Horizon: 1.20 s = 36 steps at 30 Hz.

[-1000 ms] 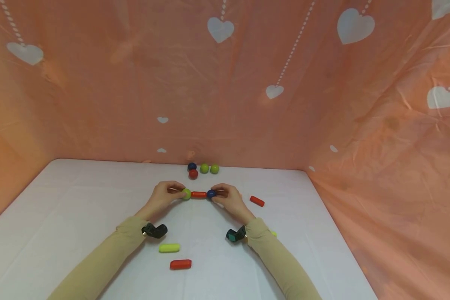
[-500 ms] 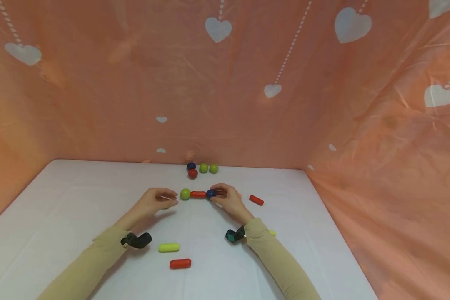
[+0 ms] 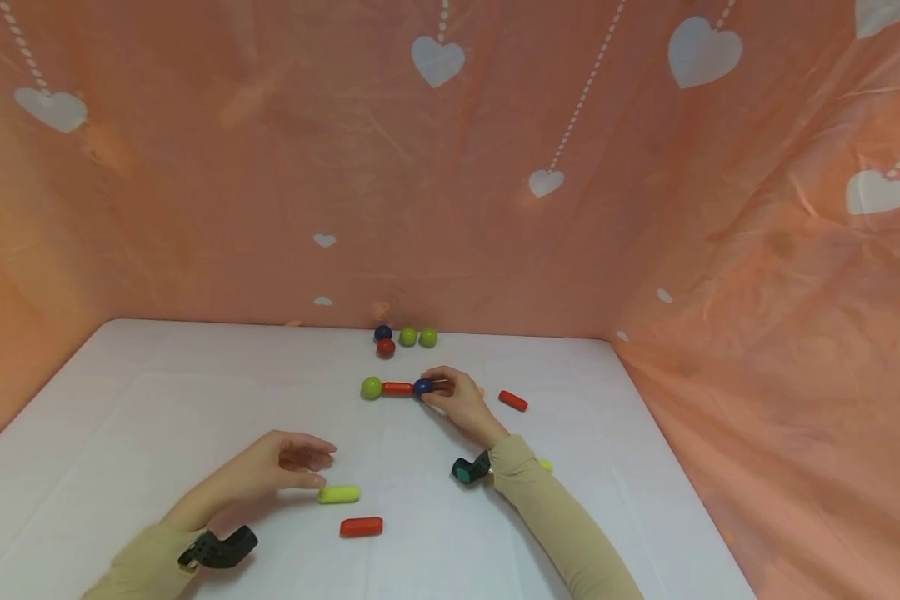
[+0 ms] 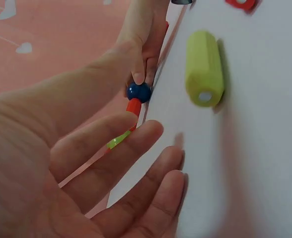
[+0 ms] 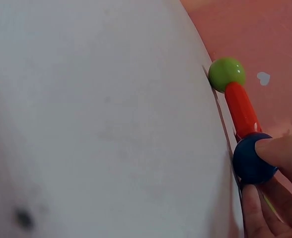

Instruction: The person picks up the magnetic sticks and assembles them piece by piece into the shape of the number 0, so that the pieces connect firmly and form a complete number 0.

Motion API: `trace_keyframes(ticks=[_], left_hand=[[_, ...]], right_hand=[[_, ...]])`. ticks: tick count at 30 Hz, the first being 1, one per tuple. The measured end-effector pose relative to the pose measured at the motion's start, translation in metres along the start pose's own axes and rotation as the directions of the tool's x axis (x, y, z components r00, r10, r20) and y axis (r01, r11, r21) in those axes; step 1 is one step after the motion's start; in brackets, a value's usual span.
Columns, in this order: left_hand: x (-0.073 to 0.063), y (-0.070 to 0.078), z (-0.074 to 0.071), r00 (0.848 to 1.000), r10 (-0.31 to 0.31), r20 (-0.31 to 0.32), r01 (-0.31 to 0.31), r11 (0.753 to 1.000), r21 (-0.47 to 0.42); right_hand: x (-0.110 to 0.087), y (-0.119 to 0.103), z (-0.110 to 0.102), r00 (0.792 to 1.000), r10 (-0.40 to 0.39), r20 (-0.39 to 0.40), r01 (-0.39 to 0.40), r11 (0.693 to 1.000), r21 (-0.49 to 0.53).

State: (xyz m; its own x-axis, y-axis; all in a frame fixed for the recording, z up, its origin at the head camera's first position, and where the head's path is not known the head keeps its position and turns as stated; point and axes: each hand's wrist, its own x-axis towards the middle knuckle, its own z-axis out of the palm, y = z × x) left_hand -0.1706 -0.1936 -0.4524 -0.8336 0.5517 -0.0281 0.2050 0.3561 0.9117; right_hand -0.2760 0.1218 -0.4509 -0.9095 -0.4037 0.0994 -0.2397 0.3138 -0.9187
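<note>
Watching remotely, I see the right hand (image 3: 461,398) pinching a glossy dark-blue ball (image 5: 250,161), end to end with a faceted red rod (image 5: 241,110) and shiny green ball (image 5: 226,74) on the white table (image 3: 195,383). They look light, hard and slick, probably plastic; I'd grip the balls at their widest. The left hand (image 3: 288,462), fingers loosely apart and holding nothing, hovers just beside a faceted yellow-green rod (image 3: 338,495); a second red rod (image 3: 362,527) nearby might crowd it.

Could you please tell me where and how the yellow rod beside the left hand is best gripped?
Probably mid-length: the left hand could pinch the long sides of the yellow rod from above, since it lies flat, running left to right.
</note>
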Motion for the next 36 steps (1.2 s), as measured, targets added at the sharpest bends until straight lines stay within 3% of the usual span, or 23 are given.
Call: trace_keyframes(ticks=[3,7,14,28,32,36], left_hand=[[-0.005,0.003,0.005,1.0,0.02,0.016,-0.02,1.0,0.011],[-0.008,0.006,0.011,0.999,0.027,0.019,-0.028,0.999,0.046],[-0.003,0.007,0.022,0.999,0.023,-0.024,-0.019,0.992,0.128],[-0.002,0.007,0.032,0.997,0.006,-0.074,0.007,0.985,0.173],[-0.001,0.008,0.031,0.991,-0.024,-0.134,0.045,0.986,0.159],[0.004,0.007,0.029,0.97,-0.064,-0.235,0.088,0.991,0.096]], right_hand=[[-0.003,-0.01,0.0,1.0,0.008,0.008,-0.008,1.0,0.006],[0.003,0.005,0.0,1.0,0.001,-0.003,-0.001,1.0,0.005],[0.008,0.018,-0.001,1.0,0.021,-0.012,-0.021,1.0,0.004],[0.008,0.019,0.001,1.0,0.018,-0.008,-0.018,1.0,-0.006],[0.008,0.019,0.001,1.0,0.024,-0.009,-0.024,1.0,-0.011],[0.009,0.019,0.001,0.999,0.04,-0.007,-0.04,0.999,-0.012]])
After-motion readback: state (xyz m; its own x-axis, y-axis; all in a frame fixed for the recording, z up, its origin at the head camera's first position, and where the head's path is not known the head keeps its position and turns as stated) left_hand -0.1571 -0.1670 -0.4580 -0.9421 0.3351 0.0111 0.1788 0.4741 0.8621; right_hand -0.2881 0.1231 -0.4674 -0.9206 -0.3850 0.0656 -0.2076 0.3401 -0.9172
